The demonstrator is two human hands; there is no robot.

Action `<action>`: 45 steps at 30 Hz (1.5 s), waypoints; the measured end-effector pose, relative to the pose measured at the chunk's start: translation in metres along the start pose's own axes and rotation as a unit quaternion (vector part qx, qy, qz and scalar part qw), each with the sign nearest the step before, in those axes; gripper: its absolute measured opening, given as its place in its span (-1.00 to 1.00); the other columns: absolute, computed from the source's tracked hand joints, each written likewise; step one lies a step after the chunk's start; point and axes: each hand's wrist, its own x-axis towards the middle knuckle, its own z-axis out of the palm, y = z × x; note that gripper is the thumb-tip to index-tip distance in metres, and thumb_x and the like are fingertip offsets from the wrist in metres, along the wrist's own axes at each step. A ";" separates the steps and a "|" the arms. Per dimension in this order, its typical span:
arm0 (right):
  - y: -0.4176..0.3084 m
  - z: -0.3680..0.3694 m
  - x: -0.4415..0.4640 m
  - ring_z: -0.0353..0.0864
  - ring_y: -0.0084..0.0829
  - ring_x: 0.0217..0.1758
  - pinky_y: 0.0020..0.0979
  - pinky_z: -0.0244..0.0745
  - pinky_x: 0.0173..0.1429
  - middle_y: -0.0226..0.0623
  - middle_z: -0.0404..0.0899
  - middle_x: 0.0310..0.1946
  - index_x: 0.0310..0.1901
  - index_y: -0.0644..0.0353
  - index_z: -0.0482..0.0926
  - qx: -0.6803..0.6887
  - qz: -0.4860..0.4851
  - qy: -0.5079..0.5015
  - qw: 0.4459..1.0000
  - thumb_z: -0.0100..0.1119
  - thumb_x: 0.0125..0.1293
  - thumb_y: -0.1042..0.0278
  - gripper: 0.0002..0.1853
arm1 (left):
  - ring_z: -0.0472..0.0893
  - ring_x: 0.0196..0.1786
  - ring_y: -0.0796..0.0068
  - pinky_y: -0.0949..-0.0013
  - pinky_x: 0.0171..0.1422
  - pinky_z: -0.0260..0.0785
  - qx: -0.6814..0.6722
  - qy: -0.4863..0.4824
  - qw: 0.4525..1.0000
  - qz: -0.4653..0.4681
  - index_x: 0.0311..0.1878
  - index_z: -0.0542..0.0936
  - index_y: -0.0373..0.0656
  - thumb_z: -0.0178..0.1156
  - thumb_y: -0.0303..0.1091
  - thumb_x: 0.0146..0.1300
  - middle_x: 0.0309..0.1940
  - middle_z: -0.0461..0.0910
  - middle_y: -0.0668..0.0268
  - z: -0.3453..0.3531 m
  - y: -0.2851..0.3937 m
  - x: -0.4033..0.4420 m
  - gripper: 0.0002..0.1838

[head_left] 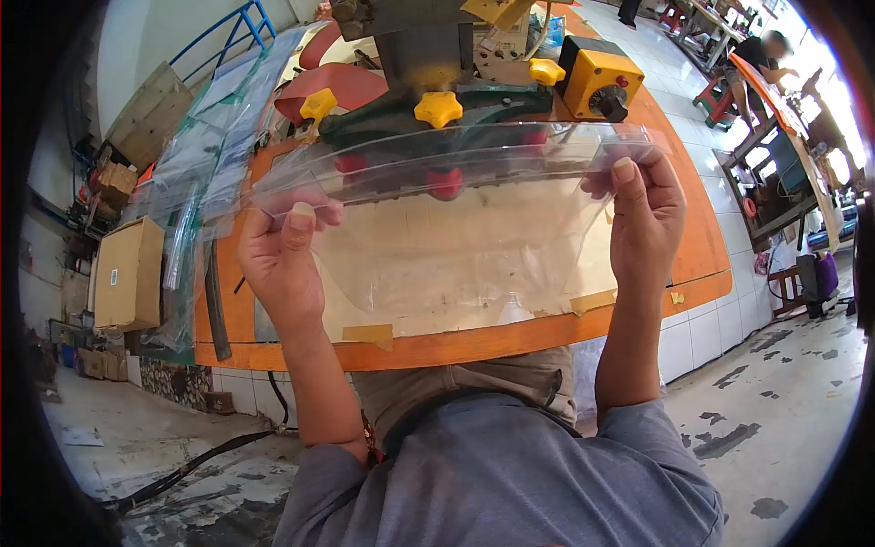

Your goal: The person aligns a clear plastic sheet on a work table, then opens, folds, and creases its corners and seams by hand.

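A clear plastic sheet is stretched between my hands above the table, its upper edge folded or doubled. My left hand pinches its left end, thumb on top and fingers seen through the plastic. At the other end my right hand grips the sheet the same way. Just beyond the sheet stands a machine with a dark green base. It carries yellow star-shaped knobs, one of them a front knob. Below that knob, a red rounded foot shows partly through the plastic.
The orange-edged table has tape pieces near its front edge. A yellow control box stands right of the machine. Clear sheets lie at the left, near a cardboard box. A person sits far right.
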 end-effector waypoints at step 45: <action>-0.020 -0.009 -0.013 0.60 -0.59 -0.09 -0.47 0.48 0.04 -0.33 0.69 -0.11 0.02 0.25 0.58 0.000 -0.082 -0.013 0.997 0.28 0.49 0.47 -0.85 | 0.68 -0.02 0.41 0.25 0.16 0.57 0.008 0.030 0.998 0.048 0.03 0.64 -0.24 0.45 -0.33 0.35 -0.13 0.68 0.28 -0.015 0.020 -0.009 -0.71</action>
